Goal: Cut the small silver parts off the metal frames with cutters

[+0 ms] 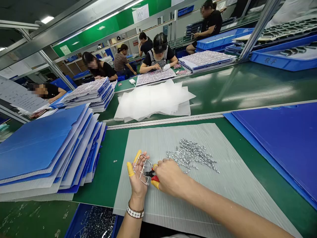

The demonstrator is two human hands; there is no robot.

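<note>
My left hand (137, 177), with yellow finger cots on its fingertips, holds a thin metal frame of small parts (143, 170) over a grey corrugated sheet (223, 191). My right hand (168, 177) is closed on red-handled cutters (151, 175) whose jaws meet the frame. A pile of small silvery metal pieces (192, 155) lies on the sheet just right of my hands.
Stacked blue and white corrugated sheets (47, 152) sit at the left, a blue sheet (284, 142) at the right. Translucent white sheets (153, 100) lie beyond a metal rail. A blue bin of metal parts (91, 221) sits at the near edge. Several people work at the benches behind.
</note>
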